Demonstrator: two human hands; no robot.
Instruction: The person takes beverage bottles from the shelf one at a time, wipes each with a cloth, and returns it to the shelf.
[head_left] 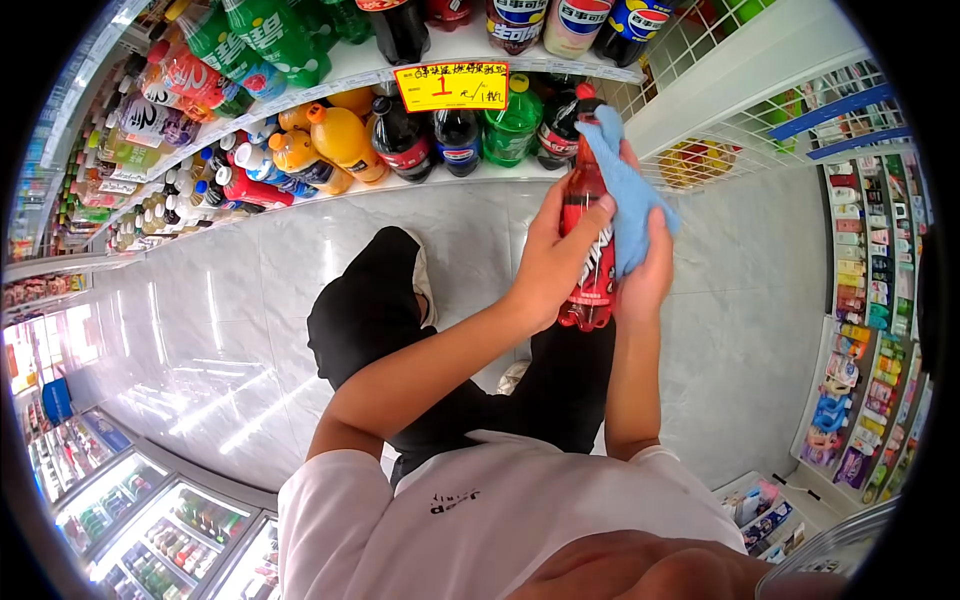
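Observation:
My left hand [556, 243] is wrapped round a bottle of red drink [596, 265] with a red cap and a dark-and-red label. The bottle is held up in front of me, cap pointing toward the shelf. On its right side, my right hand [648, 262] grips a light blue cloth [630, 195]. The cloth lies against the bottle's neck and right side, hiding part of the label. Some fingers of my right hand are behind the cloth and bottle.
In front stands a white shelf [420, 188] of drink bottles, with a yellow price sign [453, 87] on the upper tier. A white wire rack [690, 130] adjoins on the right. Grey tiled floor [270, 300] lies below; glass-fronted coolers [170, 530] stand behind left, packaged goods [855, 330] right.

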